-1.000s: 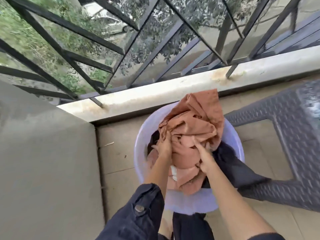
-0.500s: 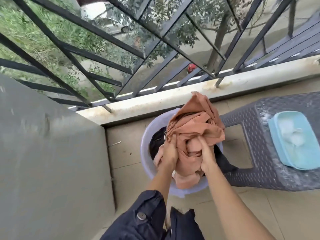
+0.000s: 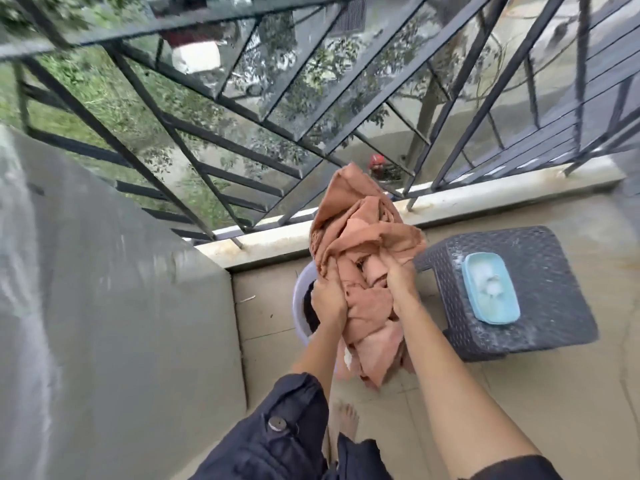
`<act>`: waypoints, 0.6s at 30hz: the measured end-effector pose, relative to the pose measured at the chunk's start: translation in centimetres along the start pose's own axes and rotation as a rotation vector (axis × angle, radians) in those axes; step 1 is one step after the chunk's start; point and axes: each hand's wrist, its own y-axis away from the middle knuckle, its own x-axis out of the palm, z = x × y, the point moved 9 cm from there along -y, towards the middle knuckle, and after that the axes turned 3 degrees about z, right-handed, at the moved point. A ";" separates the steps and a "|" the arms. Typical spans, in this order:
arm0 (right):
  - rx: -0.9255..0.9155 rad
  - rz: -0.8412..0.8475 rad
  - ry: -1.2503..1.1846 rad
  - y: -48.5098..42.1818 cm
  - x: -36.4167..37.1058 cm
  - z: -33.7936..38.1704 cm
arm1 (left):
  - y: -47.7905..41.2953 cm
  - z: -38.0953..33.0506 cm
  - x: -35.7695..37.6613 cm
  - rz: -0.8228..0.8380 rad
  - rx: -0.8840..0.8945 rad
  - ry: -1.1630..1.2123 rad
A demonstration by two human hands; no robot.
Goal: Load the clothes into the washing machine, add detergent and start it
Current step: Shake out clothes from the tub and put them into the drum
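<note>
Your left hand (image 3: 329, 301) and right hand (image 3: 398, 282): both fists clenched on orange clothes bundle (image 3: 367, 237), held between forearms above lavender basin (image 3: 298, 299). Bundle long axis runs near-to-far, peak pointing toward railing (image 3: 228, 143), tail hanging near you. Dark garment (image 3: 309, 308) in basin. Blue container (image 3: 491, 292) on stool (image 3: 554, 265), right.

One wide-angle head-worn view, from standing height, facing the railing (image 3: 138, 31), pitched steeply down, clothes (image 3: 367, 244) close before the railing, stool (image 3: 547, 265) at its lower right.
</note>
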 end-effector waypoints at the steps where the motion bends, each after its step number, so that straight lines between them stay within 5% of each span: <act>1: -0.008 -0.020 0.009 0.9 -0.3 0.7 | 0.9 -1.3 -0.3 0.032 0.014 -0.046; 18: -0.202 -0.043 0.269 17.5 -1.2 16.7 | 15.4 -14.6 -10.4 -0.208 0.199 0.016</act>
